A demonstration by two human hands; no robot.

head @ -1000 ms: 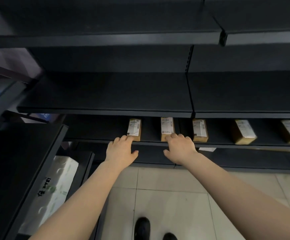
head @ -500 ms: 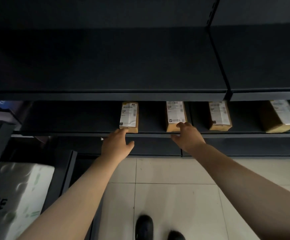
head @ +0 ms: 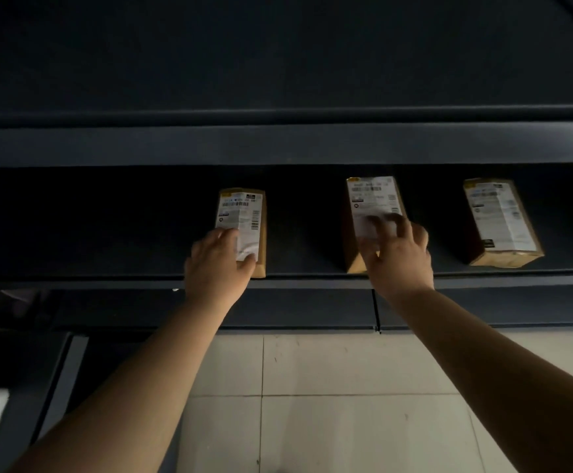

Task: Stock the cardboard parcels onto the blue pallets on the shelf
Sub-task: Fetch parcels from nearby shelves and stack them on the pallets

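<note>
While both of our arms are reaching into a dark metal shelf [head: 278, 273], our left hand [head: 216, 264] is resting on the near end of a labelled cardboard parcel [head: 244, 216], its grip lying over the label, though blur hides whether it is clasping. Our right hand [head: 397, 257] is curling its grip over the top of the middle parcel [head: 370, 196]. A third parcel [head: 500, 220] is lying apart to the right, above pale floor tiles [head: 312, 404].
</note>
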